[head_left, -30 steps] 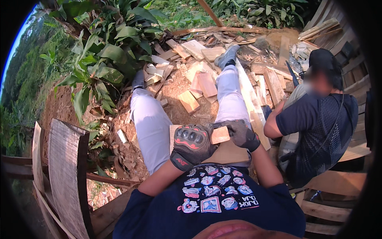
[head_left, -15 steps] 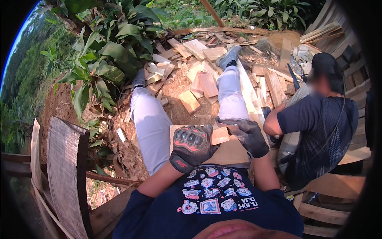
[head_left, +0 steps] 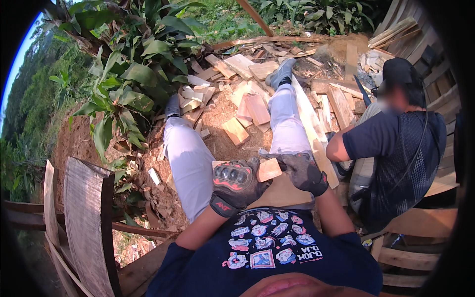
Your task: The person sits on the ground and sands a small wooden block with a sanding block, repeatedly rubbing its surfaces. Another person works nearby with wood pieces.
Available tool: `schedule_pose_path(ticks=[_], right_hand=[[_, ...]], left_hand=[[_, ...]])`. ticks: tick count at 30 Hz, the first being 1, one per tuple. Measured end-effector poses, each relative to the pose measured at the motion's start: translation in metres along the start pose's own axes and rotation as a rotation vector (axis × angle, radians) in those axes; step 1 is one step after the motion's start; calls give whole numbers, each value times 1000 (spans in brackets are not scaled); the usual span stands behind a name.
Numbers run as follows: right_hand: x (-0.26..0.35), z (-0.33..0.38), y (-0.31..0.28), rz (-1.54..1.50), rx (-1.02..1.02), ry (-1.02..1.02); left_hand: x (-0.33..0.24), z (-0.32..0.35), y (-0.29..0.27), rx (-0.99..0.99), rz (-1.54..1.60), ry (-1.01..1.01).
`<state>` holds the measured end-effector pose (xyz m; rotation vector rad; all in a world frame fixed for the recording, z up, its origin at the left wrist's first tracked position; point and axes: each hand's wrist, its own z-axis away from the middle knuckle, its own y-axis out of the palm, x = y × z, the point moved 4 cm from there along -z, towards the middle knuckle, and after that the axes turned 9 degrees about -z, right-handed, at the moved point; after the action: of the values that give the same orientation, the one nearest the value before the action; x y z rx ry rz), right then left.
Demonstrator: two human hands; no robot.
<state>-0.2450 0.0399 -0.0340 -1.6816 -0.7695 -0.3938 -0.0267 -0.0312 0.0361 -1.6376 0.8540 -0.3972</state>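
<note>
Holding one block (head_left: 268, 170) (left hand (head_left: 238, 184))

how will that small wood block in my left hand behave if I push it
The small wood block looks solid, so it's probably stiff. Its flat faces suggest sliding rather than rolling. Being smaller than the left hand, it's likely light overall.

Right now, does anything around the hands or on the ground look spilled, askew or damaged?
Yes: wood pieces lie strewn across the ground ahead of the hands, at mixed angles and partly overlapping, so they look scattered rather than stacked. The small block in the left hand shows no clear damage.
</note>
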Motion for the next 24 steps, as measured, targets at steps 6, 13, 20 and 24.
schedule_pose_path(ticks=[6, 13, 20, 24], right_hand=[[18, -8, -35, -169, 75, 69], [-6, -1, 3, 28, 214, 156], [5, 2, -25, -238, 59, 162], [-1, 0, -19, -211, -59, 43]], left_hand=[[0, 3, 4, -6, -9, -5], [-4, 7, 5, -54, 15, 52], [-8, 2, 4, 70, -46, -29], [-6, -11, -1, 209, -9, -72]])
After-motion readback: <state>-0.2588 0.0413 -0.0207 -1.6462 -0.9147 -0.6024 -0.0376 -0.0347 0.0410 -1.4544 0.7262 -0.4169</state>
